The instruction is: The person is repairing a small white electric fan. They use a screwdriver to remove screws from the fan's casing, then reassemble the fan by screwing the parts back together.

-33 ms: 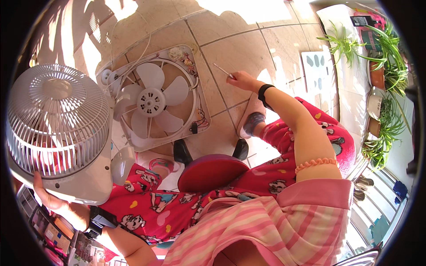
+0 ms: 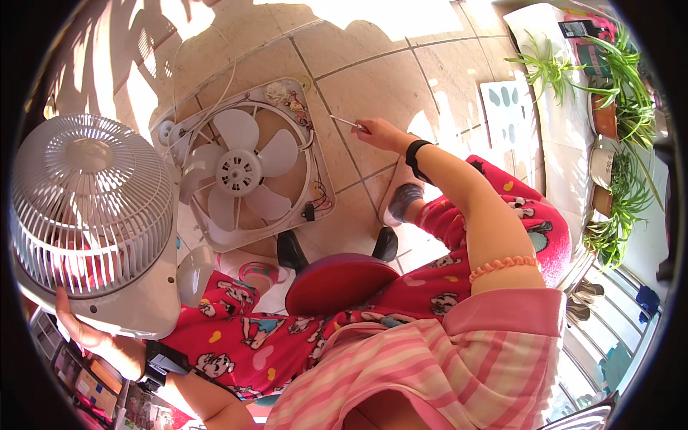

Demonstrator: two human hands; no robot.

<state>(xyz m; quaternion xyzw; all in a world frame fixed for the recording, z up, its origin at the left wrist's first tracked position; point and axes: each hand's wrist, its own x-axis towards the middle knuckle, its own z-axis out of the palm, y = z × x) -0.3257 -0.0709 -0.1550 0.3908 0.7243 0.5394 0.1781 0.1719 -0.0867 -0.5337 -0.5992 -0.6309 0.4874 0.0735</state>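
Note:
My right hand [image 2: 382, 135] is closed on a thin screwdriver [image 2: 343, 121], its shaft pointing left toward the opened box fan. That fan's square white frame [image 2: 222, 242] lies on the floor, with five pale blades [image 2: 278, 153] around a slotted hub [image 2: 239, 173]. Wires and small electrical parts [image 2: 294, 104] show at its right-hand corners. On the left, my left hand [image 2: 84, 328] grips the lower edge of the white fan cover [image 2: 136, 315] with its domed, ribbed grille [image 2: 93, 208]. The cover is held up beside my left leg; some of my fingers are hidden behind it.
Between my legs is a red round seat [image 2: 340, 283] with black legs [image 2: 385, 244]. A pale cord [image 2: 228, 79] runs over the tiled floor behind the fan. To the right lie a white panel with grey ovals [image 2: 505, 115] and several potted spider plants [image 2: 548, 68].
My right hand and the screwdriver have shifted slightly left, closer to the fan frame. The grille cover stays in my left hand, a little lower in view.

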